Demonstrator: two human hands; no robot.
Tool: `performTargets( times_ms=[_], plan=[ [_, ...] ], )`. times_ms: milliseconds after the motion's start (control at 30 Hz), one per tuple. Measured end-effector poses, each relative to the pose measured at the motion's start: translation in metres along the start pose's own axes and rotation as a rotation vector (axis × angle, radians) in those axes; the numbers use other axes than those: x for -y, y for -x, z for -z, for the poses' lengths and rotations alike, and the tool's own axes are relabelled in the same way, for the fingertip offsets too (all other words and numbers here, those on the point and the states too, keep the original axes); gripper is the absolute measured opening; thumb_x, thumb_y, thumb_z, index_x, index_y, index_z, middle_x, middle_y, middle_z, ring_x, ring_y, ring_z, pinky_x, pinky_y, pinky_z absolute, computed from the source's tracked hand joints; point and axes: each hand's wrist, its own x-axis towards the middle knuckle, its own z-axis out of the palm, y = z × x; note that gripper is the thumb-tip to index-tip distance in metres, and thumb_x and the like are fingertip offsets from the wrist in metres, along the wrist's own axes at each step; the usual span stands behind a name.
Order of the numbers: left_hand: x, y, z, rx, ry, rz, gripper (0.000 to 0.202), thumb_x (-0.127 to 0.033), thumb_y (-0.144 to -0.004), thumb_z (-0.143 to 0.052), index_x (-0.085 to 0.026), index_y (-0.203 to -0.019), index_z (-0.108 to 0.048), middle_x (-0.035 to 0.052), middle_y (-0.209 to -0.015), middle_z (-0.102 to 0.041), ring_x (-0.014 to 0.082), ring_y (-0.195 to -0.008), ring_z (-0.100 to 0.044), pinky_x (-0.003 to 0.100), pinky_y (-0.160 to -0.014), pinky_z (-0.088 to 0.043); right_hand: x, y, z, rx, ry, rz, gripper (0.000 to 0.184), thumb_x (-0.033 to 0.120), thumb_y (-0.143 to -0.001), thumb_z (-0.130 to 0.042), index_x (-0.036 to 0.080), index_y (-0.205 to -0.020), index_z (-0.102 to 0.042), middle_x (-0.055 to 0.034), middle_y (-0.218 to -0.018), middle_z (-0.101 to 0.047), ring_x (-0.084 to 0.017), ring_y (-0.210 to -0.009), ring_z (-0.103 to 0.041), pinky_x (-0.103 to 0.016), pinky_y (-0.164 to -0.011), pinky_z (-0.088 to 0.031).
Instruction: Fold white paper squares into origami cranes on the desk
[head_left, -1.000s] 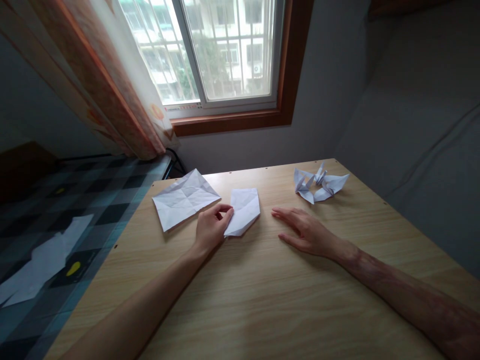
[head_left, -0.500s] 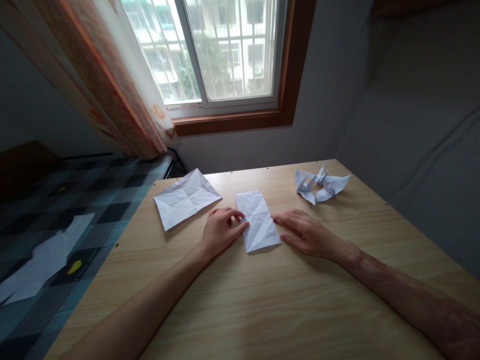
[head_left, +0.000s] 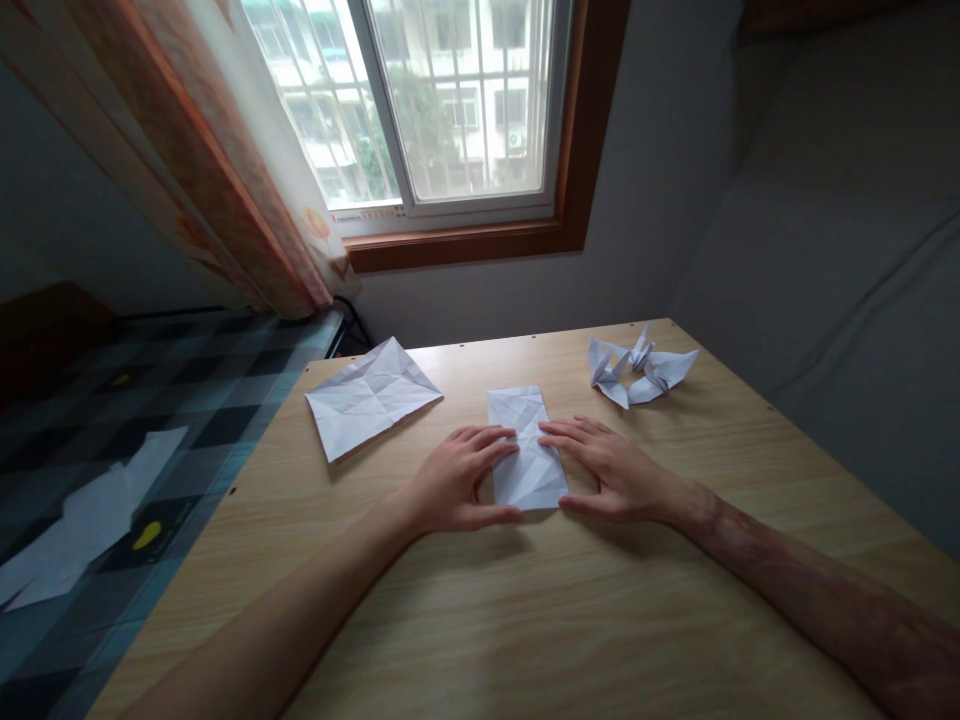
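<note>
A creased white sheet of paper (head_left: 529,470), folded into a narrow rectangle, lies flat on the wooden table (head_left: 465,630) between my hands. My left hand (head_left: 466,475) is open, its fingertips resting on the paper's left side and its thumb by the lower edge. From the other side my right hand (head_left: 619,468) reaches in, also open. Its fingers lie on the right part of the paper, and the thumb touches near the lower right corner.
Left of the hands is a larger creased white sheet (head_left: 373,395). Several folded paper cranes (head_left: 641,370) stand together at the back right. Beyond the table's left edge, loose white paper (head_left: 94,520) rests on a checked cloth (head_left: 247,345). A window (head_left: 465,110) is behind.
The folded paper has shifted a little right and turned straighter. My left hand has moved right, going from a pinch at the paper's edge to spread fingers; my right fingers now lie over it.
</note>
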Motion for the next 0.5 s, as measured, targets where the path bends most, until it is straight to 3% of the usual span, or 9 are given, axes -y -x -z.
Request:
performTargets(
  times_ms=[133, 300, 500],
  plan=[
    [0.001, -0.001, -0.001, 0.036, 0.017, -0.075, 0.092, -0.068, -0.077, -0.089, -0.026, -0.154, -0.060, 0.0197, -0.159, -0.062, 0.0427, -0.147, -0.060, 0.061, -0.126, -0.043, -0.004, 0.000, -0.002, 0.035, 0.022, 0.008, 0.095, 0.063, -0.087, -0.087, 0.029, -0.166, -0.048, -0.0173, -0.169, -0.053, -0.040, -0.156, -0.051, -0.066, -0.130, -0.038],
    [-0.001, 0.003, -0.007, -0.038, 0.030, -0.058, 0.063, -0.044, -0.082, -0.084, -0.026, -0.141, -0.069, 0.0141, -0.144, -0.075, 0.0358, -0.135, -0.072, 0.052, -0.119, -0.055, -0.005, 0.002, -0.002, 0.015, 0.010, 0.029, 0.100, 0.061, -0.080, -0.092, 0.030, -0.165, -0.050, -0.0167, -0.165, -0.057, -0.040, -0.153, -0.054, -0.067, -0.131, -0.036],
    [-0.001, 0.006, -0.010, -0.067, 0.015, -0.101, 0.049, -0.036, -0.087, -0.077, -0.026, -0.134, -0.073, 0.0115, -0.137, -0.079, 0.0342, -0.127, -0.077, 0.048, -0.109, -0.063, 0.002, 0.001, 0.000, -0.006, 0.031, 0.046, 0.086, 0.049, -0.083, -0.089, 0.029, -0.160, -0.056, -0.0153, -0.158, -0.064, -0.039, -0.146, -0.061, -0.068, -0.131, -0.035]
  ],
)
